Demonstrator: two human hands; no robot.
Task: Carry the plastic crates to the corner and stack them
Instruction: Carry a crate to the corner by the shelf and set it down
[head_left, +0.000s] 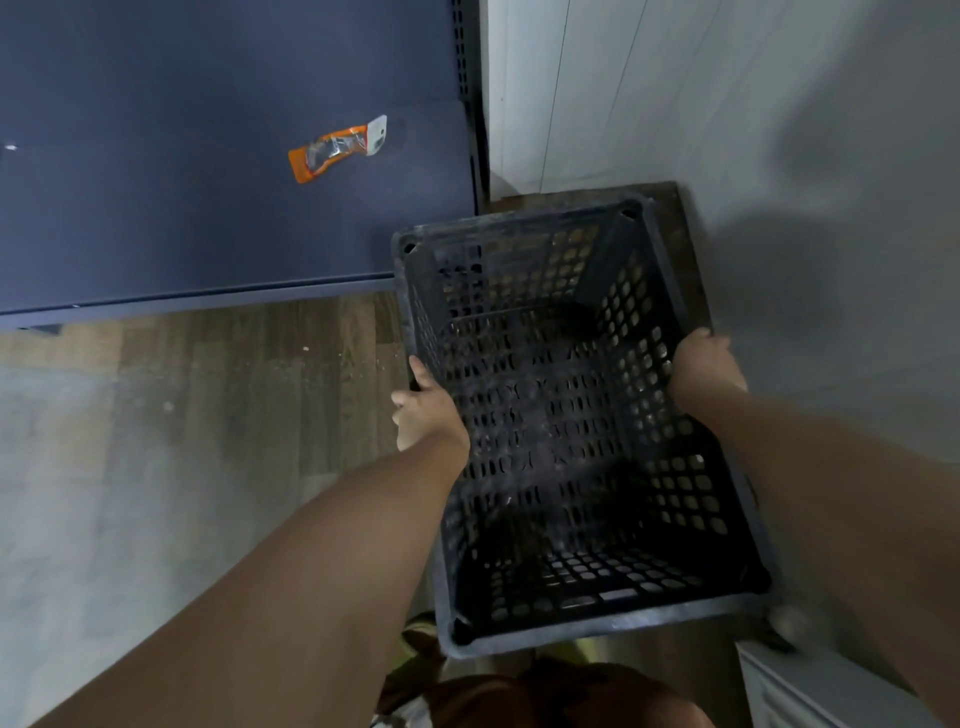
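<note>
Fingers of both hands clamped on crate (561, 415), between shelf (208, 208) and wall (779, 156).

floor (218, 415): wood-look planks, pale specks scattered | shelf (156, 218): dark blue, flat, beside the wall | on shelf: one orange-and-clear packet (336, 149), lying flat and alone | corner: dark mat (680, 244) on floor

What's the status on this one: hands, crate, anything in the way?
Left hand and right hand both gripping crate rims. Crate black, empty, open side up, next to the wall. Orange packet on blue shelf, clear of path.
</note>
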